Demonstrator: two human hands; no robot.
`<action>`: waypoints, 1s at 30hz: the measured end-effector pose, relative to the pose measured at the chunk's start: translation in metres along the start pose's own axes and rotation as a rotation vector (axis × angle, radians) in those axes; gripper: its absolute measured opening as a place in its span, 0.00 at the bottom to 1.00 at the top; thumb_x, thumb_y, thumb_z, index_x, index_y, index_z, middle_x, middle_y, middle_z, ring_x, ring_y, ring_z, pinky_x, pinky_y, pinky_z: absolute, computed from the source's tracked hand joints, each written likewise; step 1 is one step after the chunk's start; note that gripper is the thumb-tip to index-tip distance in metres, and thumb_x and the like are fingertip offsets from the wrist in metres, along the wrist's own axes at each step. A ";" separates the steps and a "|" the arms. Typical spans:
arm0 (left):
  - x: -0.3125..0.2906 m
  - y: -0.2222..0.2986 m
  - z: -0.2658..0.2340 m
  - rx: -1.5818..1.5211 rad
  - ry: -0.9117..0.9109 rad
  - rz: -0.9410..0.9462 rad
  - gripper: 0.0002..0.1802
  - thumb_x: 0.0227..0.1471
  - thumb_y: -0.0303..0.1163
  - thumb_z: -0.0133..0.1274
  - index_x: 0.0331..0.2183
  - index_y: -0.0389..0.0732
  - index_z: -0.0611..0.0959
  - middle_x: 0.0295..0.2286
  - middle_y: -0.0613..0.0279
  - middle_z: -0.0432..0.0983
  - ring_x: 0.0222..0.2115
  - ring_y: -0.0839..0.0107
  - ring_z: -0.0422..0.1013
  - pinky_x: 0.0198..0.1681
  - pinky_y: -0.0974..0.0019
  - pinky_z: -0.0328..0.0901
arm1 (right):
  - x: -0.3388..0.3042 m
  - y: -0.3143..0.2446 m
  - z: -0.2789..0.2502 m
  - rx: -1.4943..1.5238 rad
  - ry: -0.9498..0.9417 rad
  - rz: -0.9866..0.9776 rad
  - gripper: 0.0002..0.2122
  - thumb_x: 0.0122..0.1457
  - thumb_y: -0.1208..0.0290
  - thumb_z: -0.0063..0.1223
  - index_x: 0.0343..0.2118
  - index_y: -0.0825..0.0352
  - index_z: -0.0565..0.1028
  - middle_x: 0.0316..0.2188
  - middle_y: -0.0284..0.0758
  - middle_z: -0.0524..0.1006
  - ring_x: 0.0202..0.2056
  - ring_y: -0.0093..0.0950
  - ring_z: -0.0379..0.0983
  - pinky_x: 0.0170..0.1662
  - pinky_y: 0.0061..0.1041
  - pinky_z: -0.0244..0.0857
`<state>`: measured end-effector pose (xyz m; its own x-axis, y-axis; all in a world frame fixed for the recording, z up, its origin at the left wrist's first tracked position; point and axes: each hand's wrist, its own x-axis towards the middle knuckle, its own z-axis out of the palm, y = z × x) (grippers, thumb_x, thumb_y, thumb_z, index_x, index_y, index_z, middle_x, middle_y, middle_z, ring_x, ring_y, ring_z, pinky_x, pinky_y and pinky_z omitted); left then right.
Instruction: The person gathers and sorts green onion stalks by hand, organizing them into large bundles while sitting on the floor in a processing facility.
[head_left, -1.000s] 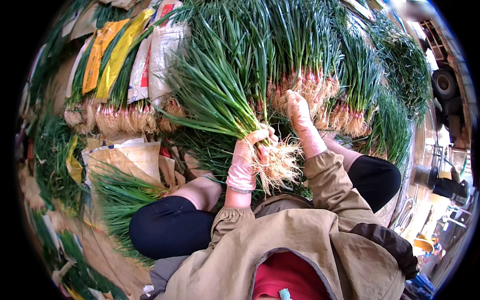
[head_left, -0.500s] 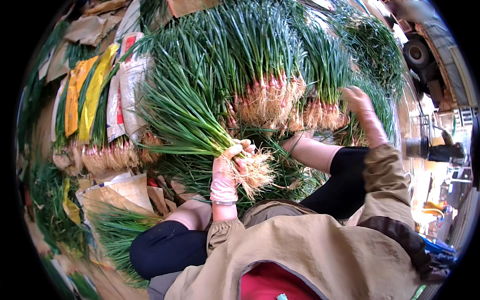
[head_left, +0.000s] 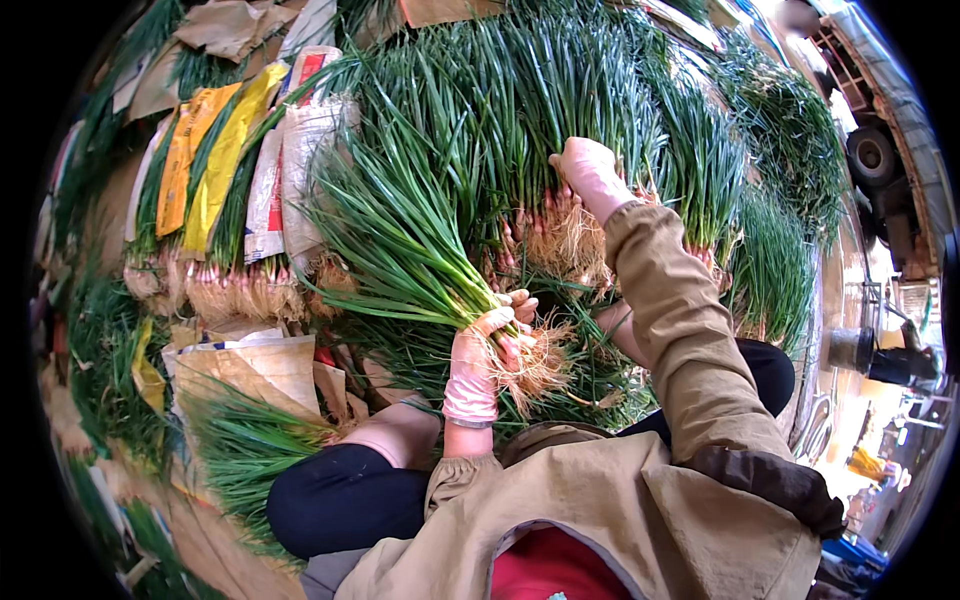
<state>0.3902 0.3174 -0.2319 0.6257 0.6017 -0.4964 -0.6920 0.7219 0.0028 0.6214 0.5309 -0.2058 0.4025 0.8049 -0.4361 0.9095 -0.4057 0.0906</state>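
Note:
My left hand (head_left: 492, 335) is wrapped round a bunch of spring onions (head_left: 425, 260), just above the bulbs. Their pale, stringy roots (head_left: 535, 365) stick out to the right, and the long green leaves fan up and to the left. Ahead of me lies a wide heap of spring onions (head_left: 500, 110), leaves pointing away and pinkish bulbs toward me. My right hand (head_left: 592, 172) reaches over this heap, its fingers curled round stalks above the roots. The stalks inside that fist are mostly hidden. Both hands seem to wear thin, pale gloves.
Left of the heap, more spring onions lie under yellow (head_left: 225, 165) and white sacks (head_left: 315, 160). Brown paper sheets (head_left: 265, 375) and loose leaves lie by my left knee. At the far right are a vehicle wheel (head_left: 870, 157) and a dark bucket (head_left: 850, 350).
My right hand has swung left from the heap's right side and closed on stalks near its middle. The left hand keeps its bunch. The whole view has shifted a little.

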 end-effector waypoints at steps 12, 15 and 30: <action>-0.005 0.001 0.002 0.179 0.204 0.085 0.12 0.45 0.25 0.50 0.36 0.37 0.74 0.26 0.50 0.74 0.19 0.71 0.70 0.13 0.81 0.62 | -0.153 -0.010 0.096 1.562 -0.773 -0.236 0.18 0.57 0.65 0.46 0.48 0.68 0.67 0.28 0.28 0.74 0.18 0.15 0.59 0.22 0.14 0.56; -0.016 0.001 0.007 0.120 -0.028 0.130 0.14 0.45 0.28 0.49 0.37 0.33 0.72 0.31 0.48 0.73 0.27 0.66 0.70 0.30 0.74 0.67 | -0.148 -0.002 0.102 2.015 -1.124 -0.421 0.17 0.59 0.63 0.43 0.48 0.67 0.65 0.29 0.27 0.69 0.19 0.15 0.57 0.24 0.16 0.58; -0.025 -0.016 0.029 0.234 -0.009 0.153 0.11 0.47 0.30 0.48 0.31 0.31 0.75 0.23 0.56 0.72 0.16 0.79 0.66 0.15 0.87 0.60 | -0.084 0.053 0.208 0.315 -0.158 -0.935 0.10 0.57 0.67 0.46 0.26 0.68 0.73 0.20 0.34 0.73 0.26 0.26 0.69 0.30 0.26 0.65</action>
<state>0.3958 0.3011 -0.1939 0.5243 0.7121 -0.4669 -0.6776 0.6810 0.2778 0.6141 0.3515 -0.3502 -0.5001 0.8019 -0.3269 0.7756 0.2468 -0.5810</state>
